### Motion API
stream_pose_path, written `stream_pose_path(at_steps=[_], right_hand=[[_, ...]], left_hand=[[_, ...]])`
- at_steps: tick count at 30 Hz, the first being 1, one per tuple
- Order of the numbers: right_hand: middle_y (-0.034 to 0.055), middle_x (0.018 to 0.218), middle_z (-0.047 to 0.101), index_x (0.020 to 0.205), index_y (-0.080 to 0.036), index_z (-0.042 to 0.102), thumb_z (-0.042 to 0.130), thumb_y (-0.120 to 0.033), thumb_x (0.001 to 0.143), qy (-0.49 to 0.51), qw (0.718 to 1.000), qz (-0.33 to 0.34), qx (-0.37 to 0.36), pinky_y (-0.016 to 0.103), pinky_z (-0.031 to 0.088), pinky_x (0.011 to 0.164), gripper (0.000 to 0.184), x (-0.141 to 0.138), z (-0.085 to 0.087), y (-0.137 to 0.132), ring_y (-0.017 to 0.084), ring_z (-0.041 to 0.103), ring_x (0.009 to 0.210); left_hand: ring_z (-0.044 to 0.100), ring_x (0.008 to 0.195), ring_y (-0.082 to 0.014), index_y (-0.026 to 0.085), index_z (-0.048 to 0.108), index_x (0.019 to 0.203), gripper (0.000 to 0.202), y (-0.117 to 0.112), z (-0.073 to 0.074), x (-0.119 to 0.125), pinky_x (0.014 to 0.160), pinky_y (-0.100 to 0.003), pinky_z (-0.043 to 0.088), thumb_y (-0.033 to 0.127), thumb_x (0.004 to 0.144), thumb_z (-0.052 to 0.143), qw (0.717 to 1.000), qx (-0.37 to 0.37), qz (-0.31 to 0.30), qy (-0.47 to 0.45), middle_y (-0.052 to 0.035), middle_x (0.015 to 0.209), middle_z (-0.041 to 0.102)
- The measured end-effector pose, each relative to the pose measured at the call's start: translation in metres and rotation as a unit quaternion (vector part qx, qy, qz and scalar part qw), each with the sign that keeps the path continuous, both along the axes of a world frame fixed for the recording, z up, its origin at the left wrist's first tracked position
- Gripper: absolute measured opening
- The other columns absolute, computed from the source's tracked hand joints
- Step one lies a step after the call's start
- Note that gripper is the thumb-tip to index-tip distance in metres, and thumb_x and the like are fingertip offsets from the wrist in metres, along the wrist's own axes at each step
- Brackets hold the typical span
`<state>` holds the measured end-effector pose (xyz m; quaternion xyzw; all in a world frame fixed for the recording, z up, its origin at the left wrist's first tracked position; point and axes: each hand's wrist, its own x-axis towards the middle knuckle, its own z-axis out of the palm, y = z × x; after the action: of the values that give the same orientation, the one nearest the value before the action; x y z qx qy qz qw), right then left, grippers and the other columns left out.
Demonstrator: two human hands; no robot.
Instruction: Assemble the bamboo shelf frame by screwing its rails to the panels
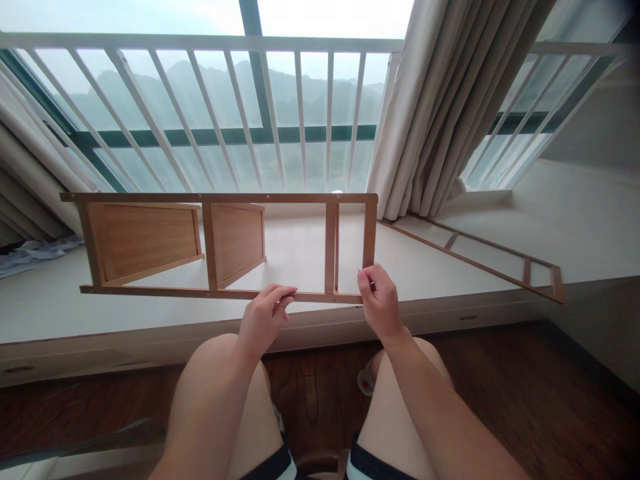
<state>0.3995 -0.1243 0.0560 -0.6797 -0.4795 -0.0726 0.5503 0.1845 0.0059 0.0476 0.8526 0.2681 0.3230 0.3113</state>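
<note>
A long wooden shelf frame (331,243) lies across the white window ledge in front of me, with two wooden panels, the left panel (147,240) and the middle panel (237,240), slanting inside it. My left hand (263,319) is closed at the frame's near rail, thumb and forefinger pinching its edge. At the frame's near right corner is my right hand (381,303), with its fingertips pressed together round a small thin dark piece, too small to name. Several small round fasteners show along the far rail.
A second wooden frame (475,257) lies on the ledge (305,253) to the right. Behind stand a white railing (300,113) and a beige curtain (430,100). Dark wooden floor (310,393) shows below, between my knees.
</note>
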Motion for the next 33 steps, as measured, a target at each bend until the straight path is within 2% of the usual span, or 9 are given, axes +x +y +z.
stream_pose_path(at_steps=[3, 6, 11, 17, 23, 28, 33], right_hand=[[-0.0010, 0.074, 0.045, 0.076, -0.020, 0.047, 0.043, -0.034, 0.097, 0.031, 0.999, -0.005, 0.029, 0.029, 0.034, 0.066, 0.025, -0.001, 0.020, 0.006, 0.014, 0.043, 0.069], [-0.0020, 0.071, 0.043, 0.077, -0.020, 0.046, 0.043, -0.036, 0.097, 0.063, 0.997, -0.001, 0.035, 0.029, 0.033, 0.064, 0.026, 0.001, 0.038, 0.014, 0.014, 0.041, 0.067], [-0.0035, 0.066, 0.039, 0.074, -0.020, 0.046, 0.043, -0.038, 0.096, 0.097, 0.995, 0.002, 0.029, 0.028, 0.031, 0.060, 0.028, 0.009, 0.058, 0.026, 0.013, 0.037, 0.063], [-0.0044, 0.060, 0.034, 0.069, -0.020, 0.044, 0.043, -0.040, 0.094, 0.137, 0.990, -0.001, 0.032, 0.027, 0.028, 0.055, 0.032, 0.014, 0.073, 0.035, 0.012, 0.034, 0.056], [-0.0048, 0.057, 0.031, 0.070, -0.021, 0.043, 0.043, -0.044, 0.093, 0.185, 0.982, 0.010, 0.022, 0.026, 0.026, 0.050, 0.032, 0.015, 0.077, 0.039, 0.012, 0.030, 0.052], [-0.0038, 0.060, 0.037, 0.069, -0.020, 0.046, 0.045, -0.042, 0.092, 0.190, 0.981, 0.019, 0.034, 0.026, 0.028, 0.053, 0.031, 0.015, 0.081, 0.042, 0.012, 0.034, 0.055], [-0.0019, 0.061, 0.043, 0.065, -0.020, 0.046, 0.045, -0.039, 0.090, 0.239, 0.969, 0.045, 0.047, 0.026, 0.029, 0.053, 0.032, 0.024, 0.093, 0.057, 0.011, 0.037, 0.055]], left_hand=[[0.063, 0.067, -0.0075, 0.025, 0.064, 0.106, 0.022, 0.001, 0.024, 0.001, 0.070, -0.023, 0.049, 0.034, 0.095, 0.048, 1.000, 0.010, 0.001, -0.013, -0.0003, 0.104, 0.060], [0.065, 0.073, -0.0088, 0.025, 0.065, 0.107, 0.023, 0.006, 0.047, 0.005, 0.063, -0.020, 0.048, 0.036, 0.095, 0.048, 1.000, 0.009, -0.002, -0.012, -0.0006, 0.105, 0.060], [0.066, 0.074, -0.0088, 0.025, 0.065, 0.106, 0.025, 0.019, 0.071, 0.011, 0.057, -0.019, 0.047, 0.037, 0.095, 0.046, 1.000, 0.016, -0.016, 0.004, -0.0004, 0.105, 0.060], [0.066, 0.072, -0.0091, 0.024, 0.066, 0.105, 0.025, 0.029, 0.082, 0.016, 0.067, -0.022, 0.049, 0.036, 0.095, 0.047, 0.999, 0.037, -0.020, -0.008, -0.0005, 0.104, 0.062], [0.067, 0.074, -0.0119, 0.023, 0.067, 0.105, 0.026, 0.034, 0.087, 0.018, 0.067, -0.023, 0.050, 0.037, 0.095, 0.047, 0.998, 0.047, -0.027, -0.021, -0.0033, 0.103, 0.064], [0.066, 0.081, -0.0127, 0.024, 0.068, 0.107, 0.025, 0.035, 0.091, 0.012, 0.069, -0.022, 0.050, 0.035, 0.094, 0.049, 0.996, 0.091, -0.013, -0.023, -0.0032, 0.105, 0.065], [0.064, 0.081, -0.0120, 0.025, 0.068, 0.108, 0.025, 0.040, 0.104, 0.010, 0.068, -0.020, 0.050, 0.038, 0.090, 0.057, 0.991, 0.127, 0.002, -0.038, -0.0025, 0.108, 0.065]])
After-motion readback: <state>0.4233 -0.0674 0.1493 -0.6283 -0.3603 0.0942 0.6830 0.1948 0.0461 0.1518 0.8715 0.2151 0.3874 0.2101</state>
